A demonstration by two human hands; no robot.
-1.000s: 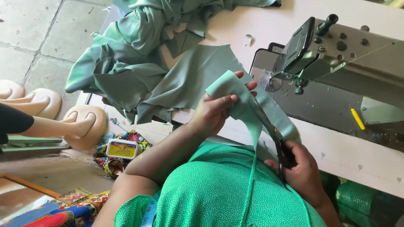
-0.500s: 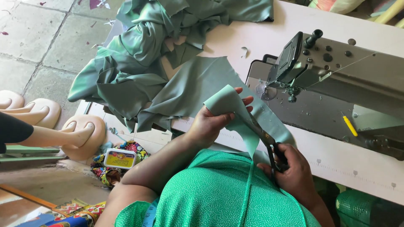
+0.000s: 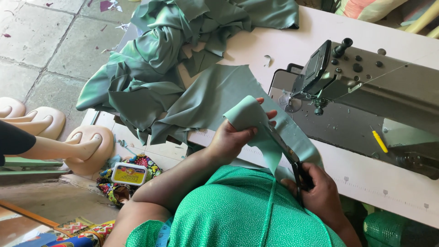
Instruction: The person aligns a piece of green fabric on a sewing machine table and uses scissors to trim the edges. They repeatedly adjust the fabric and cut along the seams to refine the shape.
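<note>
A grey sewing machine stands on the white table, toward its right edge, with heaped green fabric at the far left corner. At the near edge, a sage fabric strip stands folded upward, pinched in the left hand. The right hand, fist closed around black scissors, angles the blades into the strip just beside the left fingertips.
</note>
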